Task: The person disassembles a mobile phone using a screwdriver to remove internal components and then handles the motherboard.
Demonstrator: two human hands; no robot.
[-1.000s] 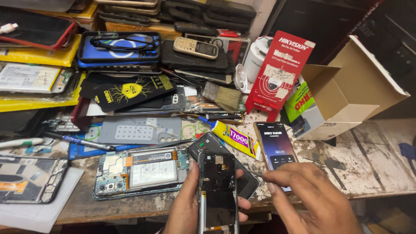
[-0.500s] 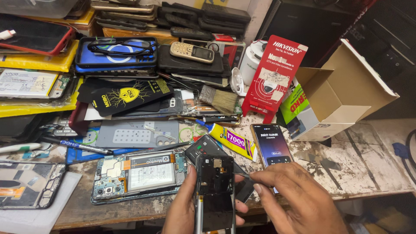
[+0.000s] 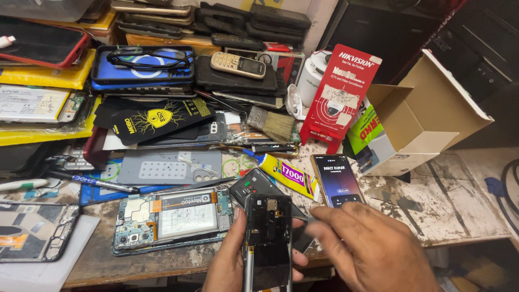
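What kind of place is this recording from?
Most likely a phone repair bench: an opened phone with its battery showing lies on the worn table, old handsets are stacked behind, and the left hand holds a stripped phone frame.

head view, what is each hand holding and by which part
The left hand grips an opened dark phone body by its long side edges, thumb on the left edge. The right hand pinches a thin metal tool near its tip.

two hands, left hand (image 3: 227, 259) and right hand (image 3: 373, 251); one opened phone frame (image 3: 268, 232) held; one opened phone (image 3: 173, 217) with battery showing, one lit phone (image 3: 338, 180), one glue tube (image 3: 288, 175), one brush (image 3: 272, 124), one cardboard box (image 3: 427, 119), one keypad phone (image 3: 238, 65).
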